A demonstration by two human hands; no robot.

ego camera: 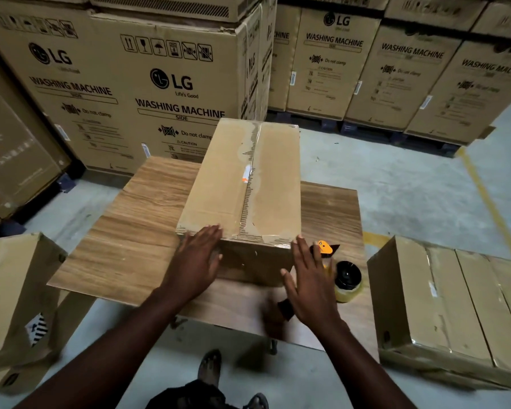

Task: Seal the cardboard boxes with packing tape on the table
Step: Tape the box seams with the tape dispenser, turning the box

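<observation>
Warehouse floor [381, 178] of pale concrete, crossed by 1 yellow painted line [490, 208], spreads beneath 1 wood-grain table [136, 231]; behind it stand at least 6 large cartons [130, 84] printed "LG Washing Machine", stacked on dark pallets.

On the table: 1 long cardboard box [219, 178], lying lengthwise away from the viewer, right of centre, and 1 tape dispenser [344, 276] with an orange guard, a black hub and a roll of clear tape, just beside the box's near right corner. 2 more brown boxes flank the table: 1 left box [9, 290], torn at its near side, and 1 right box [443, 296], its top shiny with strips of tape. 1 sandalled foot [208, 364] shows below the table edge.

2 bare hands reach forward. The left hand [194, 264] lies flat against the box's near left corner, fingers straight and together, tips on the top edge; it grips nothing. The right hand [310, 284] is spread with fingers straight at the near right corner; whether it touches the box is unclear; it hides part of the dispenser, whose black handle pokes out beneath the palm.

The box's flaps are closed; clear tape [250, 184] runs the whole centre seam, wrinkled, showing torn corrugated ridges and 1 small orange mark, and folds over the near end.
</observation>
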